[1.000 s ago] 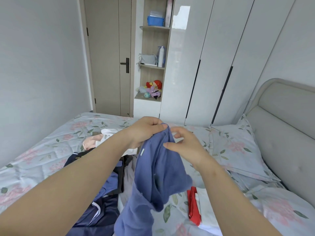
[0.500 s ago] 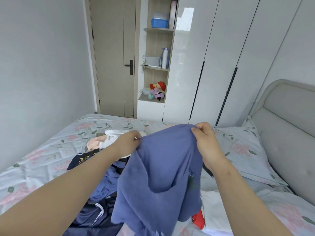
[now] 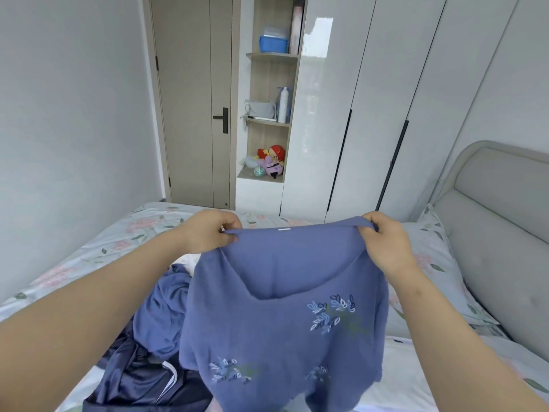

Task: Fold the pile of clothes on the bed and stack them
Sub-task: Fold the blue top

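Note:
A blue top (image 3: 279, 322) with embroidered leaf patterns hangs spread out in the air above the bed. My left hand (image 3: 208, 231) pinches its left shoulder and my right hand (image 3: 386, 242) pinches its right shoulder, so the neckline is stretched between them. Below and to the left lies the pile of clothes (image 3: 154, 346): a lighter blue garment on top of a dark navy one with white trim. The hanging top hides the rest of the pile.
The bed (image 3: 98, 248) has a floral sheet, with a matching pillow (image 3: 427, 257) and a grey padded headboard (image 3: 499, 233) on the right. White cloth (image 3: 407, 379) lies at lower right. Behind the bed stand a door (image 3: 190, 99), open shelves (image 3: 270, 114) and white wardrobes (image 3: 371, 99).
My hands have moved apart along the blue top's neckline, and the bunched garment has opened out flat, showing its embroidered front. The view has also tilted slightly upward.

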`<act>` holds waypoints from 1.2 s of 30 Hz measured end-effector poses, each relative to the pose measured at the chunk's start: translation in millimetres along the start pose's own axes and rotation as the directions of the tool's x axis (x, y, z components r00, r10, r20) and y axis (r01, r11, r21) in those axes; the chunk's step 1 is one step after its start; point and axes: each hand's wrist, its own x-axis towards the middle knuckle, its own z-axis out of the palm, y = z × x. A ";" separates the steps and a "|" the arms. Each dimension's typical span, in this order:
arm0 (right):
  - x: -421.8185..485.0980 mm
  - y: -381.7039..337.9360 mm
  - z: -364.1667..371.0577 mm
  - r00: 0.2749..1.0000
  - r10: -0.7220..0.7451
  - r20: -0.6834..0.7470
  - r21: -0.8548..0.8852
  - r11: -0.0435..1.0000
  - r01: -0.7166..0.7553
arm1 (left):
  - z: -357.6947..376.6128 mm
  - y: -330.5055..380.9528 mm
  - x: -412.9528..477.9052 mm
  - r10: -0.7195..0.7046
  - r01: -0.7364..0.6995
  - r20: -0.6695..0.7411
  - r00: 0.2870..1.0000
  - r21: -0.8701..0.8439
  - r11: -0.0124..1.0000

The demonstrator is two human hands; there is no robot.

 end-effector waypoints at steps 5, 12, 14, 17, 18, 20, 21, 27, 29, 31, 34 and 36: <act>3.4 5.9 -6.5 0.996 0.067 -0.051 0.106 0.993 -0.061 | -8.5 -10.1 -0.2 -0.035 0.034 -0.048 0.998 -0.019 0.999; 5.3 23.0 -32.3 0.979 0.113 0.169 0.272 0.949 -0.156 | -11.8 -17.3 -10.0 -0.074 0.088 0.047 0.996 -0.489 0.868; 3.4 28.4 -33.6 0.960 0.156 0.233 0.308 0.924 -0.225 | -8.9 -17.0 -9.1 -0.092 0.070 -0.022 0.996 -0.484 0.872; -1.3 36.6 -33.4 0.942 0.187 0.279 0.317 0.908 -0.274 | -10.1 -13.1 -10.6 -0.055 0.029 -0.044 0.997 -0.455 0.890; -2.5 39.7 -33.6 0.945 0.199 0.260 0.315 0.908 -0.278 | -11.3 -10.6 -13.0 -0.030 0.016 -0.024 0.999 -0.448 0.894; -4.4 45.9 -35.4 0.953 0.233 0.196 0.322 0.902 -0.287 | -11.5 -5.7 -18.7 0.021 -0.029 -0.024 0.999 -0.432 0.901; -5.8 49.6 -36.7 0.955 0.250 0.163 0.321 0.901 -0.290 | -9.0 -4.6 -21.4 0.033 -0.049 -0.046 0.998 -0.407 0.912; -29.9 77.4 -38.9 0.927 0.282 0.246 0.149 0.934 -0.324 | 29.3 -17.7 -42.2 0.135 -0.136 -0.015 0.991 -0.114 0.984; -40.6 84.1 -42.1 0.918 0.280 0.280 0.154 0.931 -0.331 | 32.8 -19.1 -49.3 0.098 -0.098 -0.004 0.995 -0.127 0.987; -51.0 88.9 -47.6 0.914 0.268 0.306 0.167 0.930 -0.328 | 35.3 -16.5 -57.9 0.044 -0.036 0.041 0.998 -0.185 0.982; -68.2 96.1 -54.3 0.886 0.236 0.398 0.115 0.946 -0.304 | 43.9 -12.2 -72.3 -0.068 0.064 -0.001 0.998 -0.352 0.934; -78.9 100.0 -58.4 0.828 0.209 0.520 0.057 0.959 -0.278 | 51.7 -8.9 -80.7 -0.169 0.127 -0.073 0.983 -0.401 0.907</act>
